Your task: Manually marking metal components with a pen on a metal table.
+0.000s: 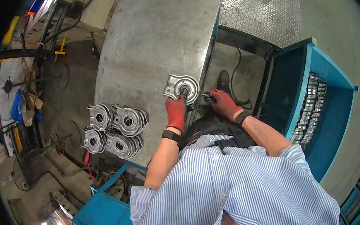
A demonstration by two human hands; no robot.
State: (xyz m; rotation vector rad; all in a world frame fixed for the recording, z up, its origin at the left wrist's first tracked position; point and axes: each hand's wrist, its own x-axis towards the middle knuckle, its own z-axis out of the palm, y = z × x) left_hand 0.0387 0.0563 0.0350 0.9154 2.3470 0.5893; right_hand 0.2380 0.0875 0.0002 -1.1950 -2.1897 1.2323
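Note:
A stamped metal bracket (175, 79) with a round dished middle and a central hole lies at the right edge of the steel tabletop (162, 31). My left hand (176, 112), in a red glove with dark fingertips, grips it from the near side, a finger reaching over the central hole. Closed around a small dark tool (208, 97) is my gloved right hand (224, 105). The tool's thin metal shaft points at the bracket's right rim; whether it touches cannot be made out. Several nested stacks of similar brackets (130, 121) stand at the table's near left.
To the right, a blue metal bin (275, 85) holds rows of stacked metal parts (310, 108). A dark hose (238, 66) runs over the floor between table and bin. Diamond-plate sheet (260, 13) lies beyond. Pipes and cables (52, 33) stand left of the table; a blue frame (103, 212) is nearer me.

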